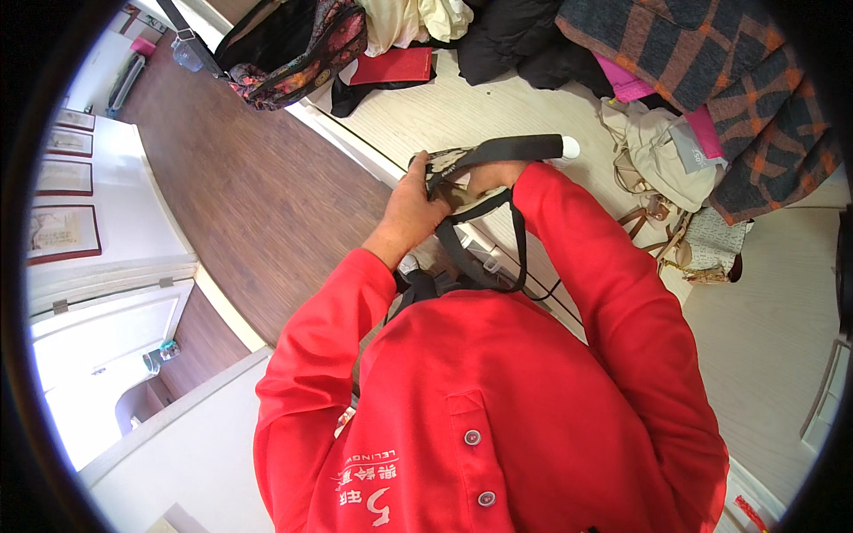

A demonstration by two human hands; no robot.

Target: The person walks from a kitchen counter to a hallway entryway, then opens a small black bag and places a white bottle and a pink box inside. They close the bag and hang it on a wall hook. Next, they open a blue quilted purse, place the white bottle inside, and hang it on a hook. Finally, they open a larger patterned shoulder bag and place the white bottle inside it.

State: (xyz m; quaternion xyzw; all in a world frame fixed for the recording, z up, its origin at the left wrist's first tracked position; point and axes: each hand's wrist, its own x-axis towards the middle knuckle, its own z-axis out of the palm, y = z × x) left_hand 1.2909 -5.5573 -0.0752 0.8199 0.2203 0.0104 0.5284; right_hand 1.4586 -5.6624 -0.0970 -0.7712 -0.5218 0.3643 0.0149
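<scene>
My left hand grips the left side of a small fabric bag with a patterned front and black edging, its thumb and fingers on the rim. The bag's mouth faces up and shows a beige lining. My right hand reaches into the opening; its fingertips are partly hidden, and whether they hold something cannot be told. A broad black strap passes over my right wrist, and more black strap hangs in a loop towards my body. A white round object shows at the strap's far end.
Along the pale wooden surface lie a red flat item, a floral bag, black clothing, a plaid garment and a cream cloth bag. Brown wooden floor stretches to the left, below framed pictures on the wall.
</scene>
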